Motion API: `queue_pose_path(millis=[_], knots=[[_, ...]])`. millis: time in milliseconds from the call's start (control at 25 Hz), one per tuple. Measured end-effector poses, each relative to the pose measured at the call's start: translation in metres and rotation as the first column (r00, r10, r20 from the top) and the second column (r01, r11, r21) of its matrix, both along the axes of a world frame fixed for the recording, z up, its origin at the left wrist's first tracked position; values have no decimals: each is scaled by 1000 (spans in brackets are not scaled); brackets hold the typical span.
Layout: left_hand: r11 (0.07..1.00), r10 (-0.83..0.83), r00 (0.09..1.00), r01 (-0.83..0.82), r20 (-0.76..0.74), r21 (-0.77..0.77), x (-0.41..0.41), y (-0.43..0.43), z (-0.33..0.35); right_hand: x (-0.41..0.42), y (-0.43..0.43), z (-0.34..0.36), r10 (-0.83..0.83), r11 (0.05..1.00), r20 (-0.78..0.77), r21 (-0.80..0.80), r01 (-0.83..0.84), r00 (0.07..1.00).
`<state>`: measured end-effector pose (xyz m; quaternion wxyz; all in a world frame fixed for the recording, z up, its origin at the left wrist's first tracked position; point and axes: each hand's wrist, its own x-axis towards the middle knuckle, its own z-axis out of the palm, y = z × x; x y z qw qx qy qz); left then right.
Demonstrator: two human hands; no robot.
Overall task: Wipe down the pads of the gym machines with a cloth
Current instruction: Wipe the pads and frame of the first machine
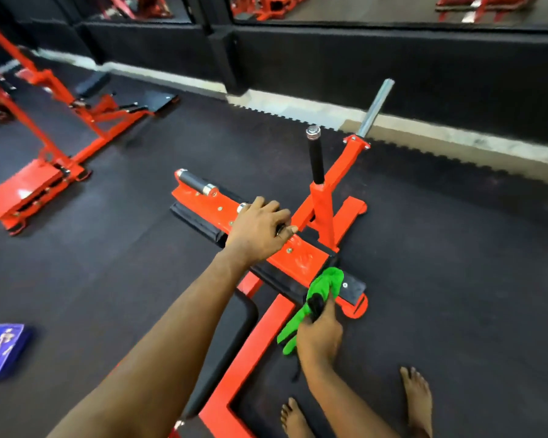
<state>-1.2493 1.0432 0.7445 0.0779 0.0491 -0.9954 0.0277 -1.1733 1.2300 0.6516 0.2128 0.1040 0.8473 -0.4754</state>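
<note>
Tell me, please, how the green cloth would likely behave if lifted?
Probably floppy: the green cloth bunches and droops from the right hand onto the black pad. Likely light, as one hand holds it. Unlikely to roll.

Even indoor light, soft shadows; mild glare on red frame (301, 263); blurred, bowed edges

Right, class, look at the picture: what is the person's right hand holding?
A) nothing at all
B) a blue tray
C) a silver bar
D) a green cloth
D: the right hand grips the green cloth, held against the black pad at the machine's near end; the left hand grips a handle.
</note>
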Motion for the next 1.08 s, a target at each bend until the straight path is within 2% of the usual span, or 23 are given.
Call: queue_pose_path(millis=[120, 240, 360, 440, 520, 600, 720, 840, 960, 1000, 1080], knots=[[995, -97, 994, 98, 59, -27, -9, -8, 5, -53, -8, 1, -188, 981, 18, -44, 188, 982], [982, -174, 976, 182, 129, -55, -20, -14, 10, -96, -8, 1, -238, 969, 24, -66, 239, 971], [962, -231, 943, 257, 241, -86, -35, -12, 6, -60, -22, -7, -278, 960, -120, -75, 271, 953], [971, -203, 920, 234, 335, -55, -45, -10, 2, -14, -27, -18, -327, 943, -229, -146, 300, 917], [983, -167, 911, 184, 378, -11, -51, -10, -1, 4, -24, -27, -330, 938, -182, -175, 300, 926], [973, -212, 900, 232, 381, -7, -51, -14, -5, -15, -29, -32, -350, 929, -78, -159, 335, 933], [941, -323, 843, 333, 430, 53, -52, -23, -4, -70, -36, -39, -461, 851, 27, -268, 451, 887], [912, -390, 768, 397, 509, 100, -54, -28, 1, -83, -35, -44, -489, 829, 0, -309, 466, 872], [910, -395, 726, 392, 563, 133, -61, -31, 5, -41, -35, -57, -514, 771, -29, -453, 448, 857], [909, -400, 712, 388, 577, 152, -63, -31, 7, -25, -33, -65, -532, 734, 1, -498, 461, 847], [904, -411, 695, 392, 589, 169, -65, -32, 5, 1, -32, -76, -575, 543, 190, -639, 545, 796]])
